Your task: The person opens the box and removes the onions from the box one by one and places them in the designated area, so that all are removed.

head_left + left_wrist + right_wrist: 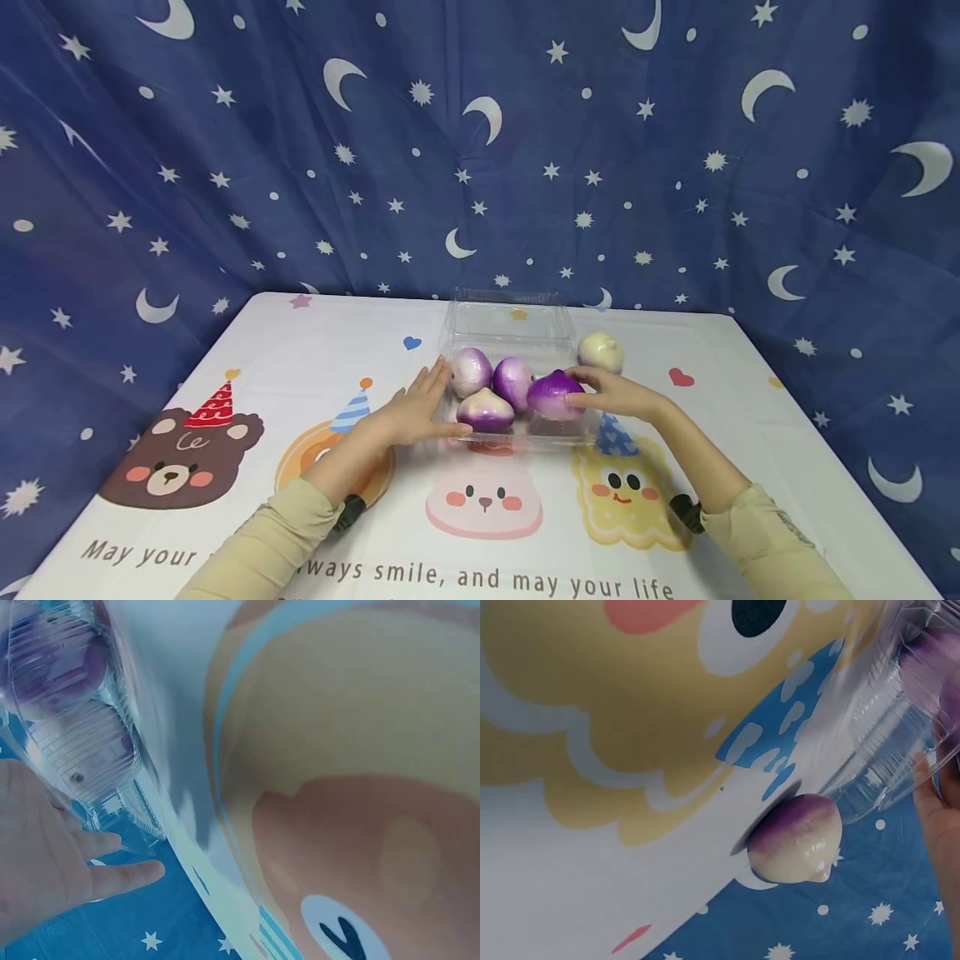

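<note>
A clear plastic clamshell box [534, 438] stands on the table with its lid [491, 321] raised at the back. Inside it lie three purple-and-white onions, among them a pale-topped onion [485, 412] at the front. With thumb and fingers, my right hand [621, 395] grips a deeper purple onion [553, 398] at the right side of the box. My left hand [414, 415], fingers spread and fairly straight, rests along the box's left side. In the left wrist view, that hand [45, 859] lies beside the ribbed plastic wall [82, 746].
Another onion [602, 353], whitish from the head view, sits on the table just right of the box; the right wrist view shows this onion [795, 838] with a purple side. The white printed tablecloth [360, 342] ends at a blue star-patterned curtain [420, 183] behind.
</note>
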Available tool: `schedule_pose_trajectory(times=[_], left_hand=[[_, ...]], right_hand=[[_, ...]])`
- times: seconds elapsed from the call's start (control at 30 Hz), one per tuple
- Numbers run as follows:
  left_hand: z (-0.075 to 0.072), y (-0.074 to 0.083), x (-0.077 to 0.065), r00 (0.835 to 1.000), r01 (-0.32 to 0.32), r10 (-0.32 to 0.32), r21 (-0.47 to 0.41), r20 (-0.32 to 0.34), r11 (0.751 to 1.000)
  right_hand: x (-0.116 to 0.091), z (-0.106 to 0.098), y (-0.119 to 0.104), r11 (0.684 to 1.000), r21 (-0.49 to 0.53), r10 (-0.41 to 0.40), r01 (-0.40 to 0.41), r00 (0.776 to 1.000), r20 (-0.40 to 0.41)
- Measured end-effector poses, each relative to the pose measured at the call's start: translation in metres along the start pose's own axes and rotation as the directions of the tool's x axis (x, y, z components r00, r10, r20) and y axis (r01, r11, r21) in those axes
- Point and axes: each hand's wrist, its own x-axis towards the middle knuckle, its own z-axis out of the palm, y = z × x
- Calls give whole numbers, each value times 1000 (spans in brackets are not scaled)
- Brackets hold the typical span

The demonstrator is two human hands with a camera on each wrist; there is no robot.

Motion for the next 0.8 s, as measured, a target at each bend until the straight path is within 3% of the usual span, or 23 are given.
schedule_pose_trajectory(times=[0.2,0.4,0.8], left_hand=[[1,1,0,1000,-5,5,-11,3,1000],[3,1,0,1000,1,-1,2,-19,1000],[3,2,-1,999,-1,1,7,-32,1000]], right_hand=[[-1,4,2,996,42,-68,73,992,-102],[-1,7,4,997,13,-74,78,976,-204],[-6,9,-1,992,-74,-121,104,951,-286]])
